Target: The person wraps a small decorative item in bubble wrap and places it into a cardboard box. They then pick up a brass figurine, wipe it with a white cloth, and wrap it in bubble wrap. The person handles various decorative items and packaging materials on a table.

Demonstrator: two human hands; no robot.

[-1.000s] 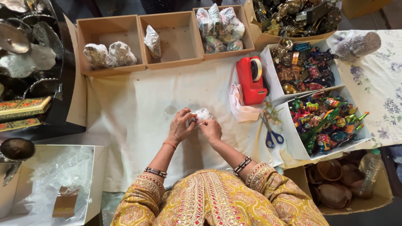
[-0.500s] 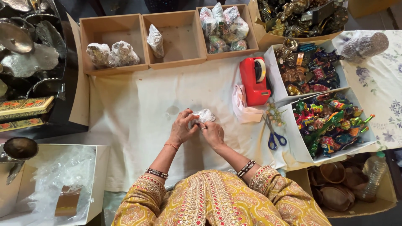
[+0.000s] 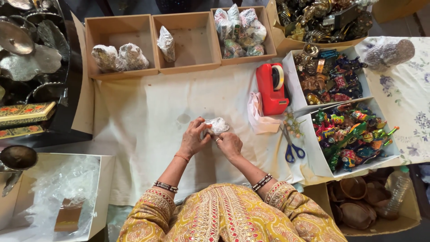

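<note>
1. While pinched between both hands just above the cloth-covered bench (image 3: pixel 148 116), small lumpy bundle in crinkled clear plastic wrap (image 3: pixel 218 125): wrapping step judged under way, wrap being pressed around it.
2. Long axis roughly left to right, free end toward the red tape dispenser (image 3: pixel 271 87).
3. Left hand (image 3: pixel 193 139) and right hand (image 3: pixel 229 144) both closed on the bundle.
4. Next move probably calls for sealing the wrap.
5. Blue-handled scissors (image 3: pixel 291 143) near, to the right.
</note>
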